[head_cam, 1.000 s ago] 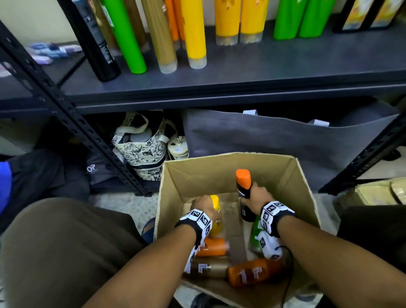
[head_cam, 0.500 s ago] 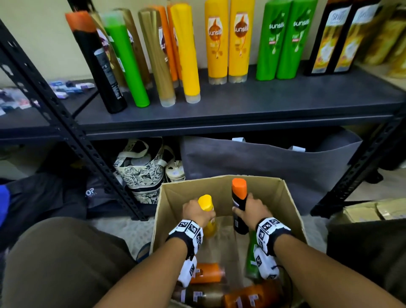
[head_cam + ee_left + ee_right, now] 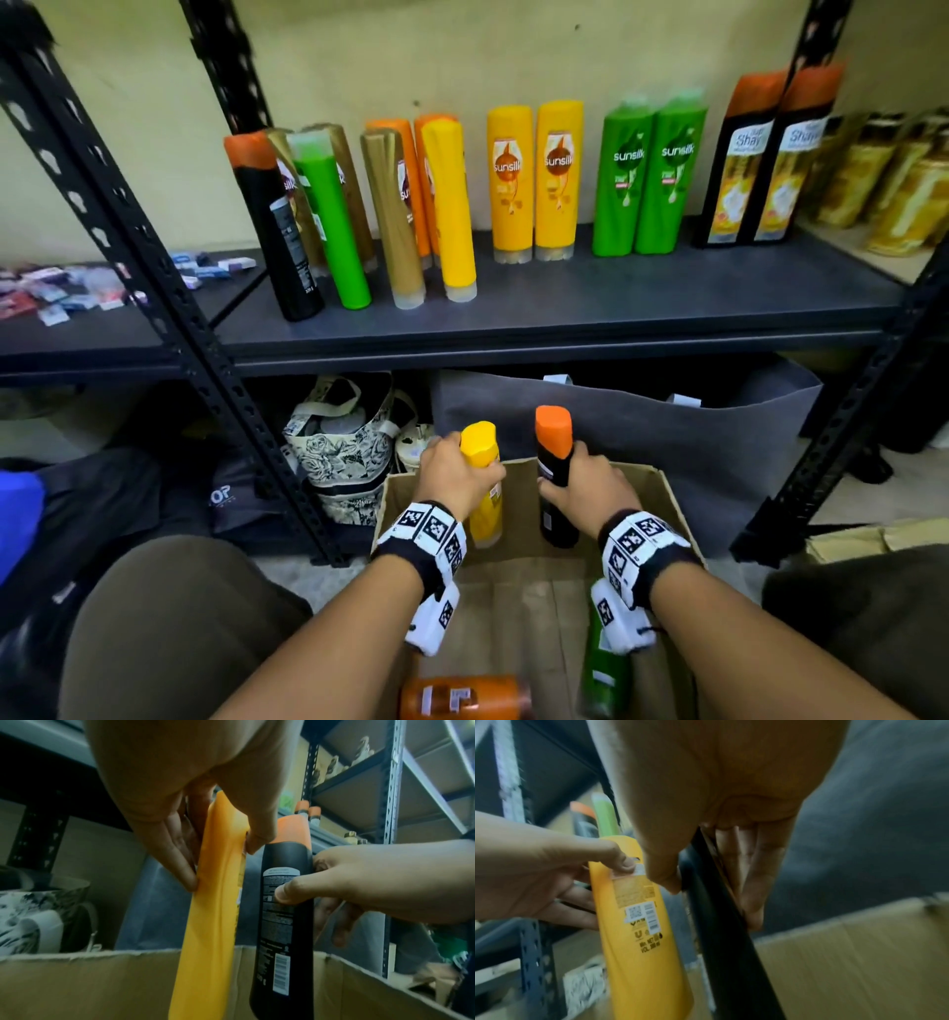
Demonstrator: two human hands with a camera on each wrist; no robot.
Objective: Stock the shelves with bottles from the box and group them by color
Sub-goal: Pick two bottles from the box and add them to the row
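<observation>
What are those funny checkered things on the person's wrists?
Each bare forearm wears a black wristband covered with white squares printed with black pixel-like code patterns. The right wrist has a matching band. A small white block with the same markings hangs under each band, left and right, and a thin black cable trails from the right one. No sleeves or gloves are visible.

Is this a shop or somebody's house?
Probably a shop's stockroom. Rows of shampoo bottles stand sorted by colour on a black metal shelf, and a cardboard box of more bottles sits on the floor below.
</observation>
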